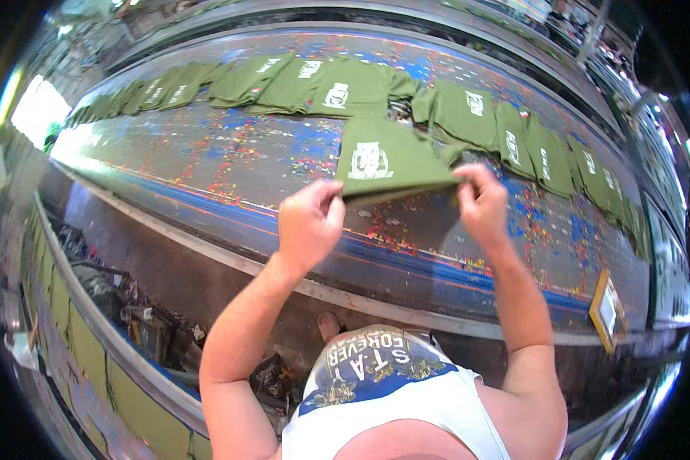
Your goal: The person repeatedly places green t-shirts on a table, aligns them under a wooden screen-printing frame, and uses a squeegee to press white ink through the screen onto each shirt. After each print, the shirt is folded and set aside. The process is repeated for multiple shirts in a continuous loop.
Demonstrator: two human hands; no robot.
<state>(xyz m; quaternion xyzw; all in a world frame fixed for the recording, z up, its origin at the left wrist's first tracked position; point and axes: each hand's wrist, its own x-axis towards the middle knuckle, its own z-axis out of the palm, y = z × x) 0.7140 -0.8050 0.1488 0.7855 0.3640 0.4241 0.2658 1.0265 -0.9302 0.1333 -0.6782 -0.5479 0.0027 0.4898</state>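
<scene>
My left hand (310,221) and my right hand (484,203) each pinch one near corner of an olive-green fabric piece (406,153) with a white print. The near edge is lifted and stretched between them over the long table (230,176). Its far part reaches toward a row of similar green pieces. In that row, a printed piece (468,115) lies just beyond my right hand, and another printed piece (345,88) lies to the left of it. A dark gap shows between these two.
More green pieces (161,90) run along the table to the left, and others (556,161) to the right. Colourful paint specks cover the tabletop. A wooden-framed screen (607,313) leans at the near right edge. Another long table with green pieces (130,383) stands at the lower left.
</scene>
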